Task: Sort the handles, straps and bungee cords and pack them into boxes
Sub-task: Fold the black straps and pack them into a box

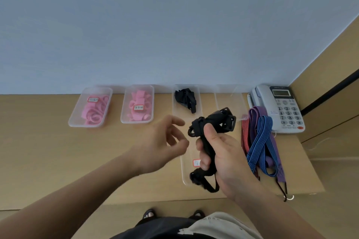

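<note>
Four boxes (76,110) stand in a row on the table (38,151) against the wall (174,35), the telephone (279,108) right of them, the bungee cords (260,141) before it.

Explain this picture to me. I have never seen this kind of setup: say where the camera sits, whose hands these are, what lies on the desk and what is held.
No machine here: a person wears one wide-angle camera on the head, looking down at their own bare hands. The right hand grips a bundle of black straps above the desk. The left hand hovers beside it, fingers loosely curled, holding nothing. Along the wall stand four clear boxes: the first box and second box hold pink pieces, the third box black straps, the fourth box looks empty. On the right lie striped bungee cords and a phone.
</note>
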A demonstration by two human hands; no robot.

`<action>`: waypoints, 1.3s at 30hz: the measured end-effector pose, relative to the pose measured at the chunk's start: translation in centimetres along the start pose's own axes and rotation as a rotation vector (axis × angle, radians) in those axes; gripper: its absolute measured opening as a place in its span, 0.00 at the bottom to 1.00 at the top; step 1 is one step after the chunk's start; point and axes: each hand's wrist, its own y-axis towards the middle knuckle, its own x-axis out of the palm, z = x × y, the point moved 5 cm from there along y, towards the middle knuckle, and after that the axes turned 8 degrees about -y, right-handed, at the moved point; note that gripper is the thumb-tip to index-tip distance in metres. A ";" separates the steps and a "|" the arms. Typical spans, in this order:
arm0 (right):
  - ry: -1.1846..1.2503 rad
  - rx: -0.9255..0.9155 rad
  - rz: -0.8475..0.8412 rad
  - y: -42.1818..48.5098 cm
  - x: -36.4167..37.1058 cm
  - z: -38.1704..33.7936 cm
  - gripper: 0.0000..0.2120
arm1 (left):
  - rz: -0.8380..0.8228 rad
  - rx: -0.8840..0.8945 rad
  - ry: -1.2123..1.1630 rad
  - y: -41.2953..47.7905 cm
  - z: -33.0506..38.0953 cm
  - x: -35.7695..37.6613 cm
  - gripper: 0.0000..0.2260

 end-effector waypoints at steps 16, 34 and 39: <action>-0.250 0.036 -0.020 0.0 -0.1 0.0 0.19 | 0.056 0.118 -0.143 0.1 0.7 -0.3 0.12; -0.107 -0.050 0.026 -0.2 -0.2 -0.5 0.16 | -0.028 0.121 -0.221 0.0 0.4 0.0 0.30; -0.179 -0.091 -0.009 -0.5 0.1 -0.2 0.14 | -0.265 -0.020 -0.332 -0.1 0.6 0.7 0.14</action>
